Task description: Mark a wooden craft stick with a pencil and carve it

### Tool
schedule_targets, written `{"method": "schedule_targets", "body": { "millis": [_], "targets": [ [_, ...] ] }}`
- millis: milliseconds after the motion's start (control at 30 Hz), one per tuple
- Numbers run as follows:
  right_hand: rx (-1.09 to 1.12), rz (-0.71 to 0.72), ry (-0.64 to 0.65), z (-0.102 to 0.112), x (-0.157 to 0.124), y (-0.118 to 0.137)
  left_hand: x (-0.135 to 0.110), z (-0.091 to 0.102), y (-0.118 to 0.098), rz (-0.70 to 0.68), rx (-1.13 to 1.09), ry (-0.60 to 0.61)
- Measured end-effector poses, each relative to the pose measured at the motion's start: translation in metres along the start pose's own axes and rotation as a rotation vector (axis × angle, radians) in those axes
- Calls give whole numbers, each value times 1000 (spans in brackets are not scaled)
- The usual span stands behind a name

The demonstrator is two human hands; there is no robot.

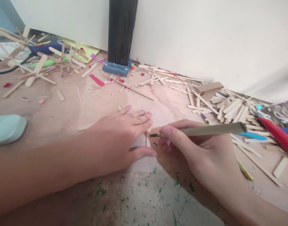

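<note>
My left hand (pixel 125 131) lies flat on the worktop, fingers stretched out and thumb apart. A pale wooden craft stick (pixel 84 127) sticks out beside its wrist; whether it runs on under the palm is hidden. In my right hand (pixel 195 147) is a slim carving tool (pixel 205 129) with a dull olive-brown handle, gripped like a pen. Its narrow dark metal tip points left and meets a small pale piece (pixel 148 135) just past my left fingertips. That piece is mostly covered, so I cannot tell its shape. A thin dark line runs down from it on the surface.
A black upright slab (pixel 122 31) stands in a blue base (pixel 116 67) against the white wall. Craft sticks (pixel 233 108) pile up at right, near a red-handled tool (pixel 277 135). Stick assemblies (pixel 37 70) clutter the far left. A mint-coloured object (pixel 8 129) sits at the left edge.
</note>
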State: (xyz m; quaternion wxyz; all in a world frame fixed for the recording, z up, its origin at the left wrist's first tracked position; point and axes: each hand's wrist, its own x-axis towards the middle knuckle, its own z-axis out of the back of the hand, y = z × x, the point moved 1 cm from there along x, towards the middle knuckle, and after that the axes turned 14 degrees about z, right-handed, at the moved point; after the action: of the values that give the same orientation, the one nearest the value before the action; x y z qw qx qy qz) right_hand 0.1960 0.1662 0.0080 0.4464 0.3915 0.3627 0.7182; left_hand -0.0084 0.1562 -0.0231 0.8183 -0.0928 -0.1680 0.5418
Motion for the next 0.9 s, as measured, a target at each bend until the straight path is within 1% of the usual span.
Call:
{"method": "schedule_targets", "body": {
  "millis": [100,267,567,733,900],
  "targets": [
    [-20,12,-21,-1,0,0,0,0,0,-1,0,13],
    [101,-82,20,1,2,-2,0,0,1,-4,-2,7],
    [125,-30,72,5,5,-5,0,-1,1,-8,-1,0],
    [133,-76,89,7,6,-7,0,0,1,-7,-4,4],
    [157,-102,75,6,6,-7,0,0,1,-11,6,3]
  ]
}}
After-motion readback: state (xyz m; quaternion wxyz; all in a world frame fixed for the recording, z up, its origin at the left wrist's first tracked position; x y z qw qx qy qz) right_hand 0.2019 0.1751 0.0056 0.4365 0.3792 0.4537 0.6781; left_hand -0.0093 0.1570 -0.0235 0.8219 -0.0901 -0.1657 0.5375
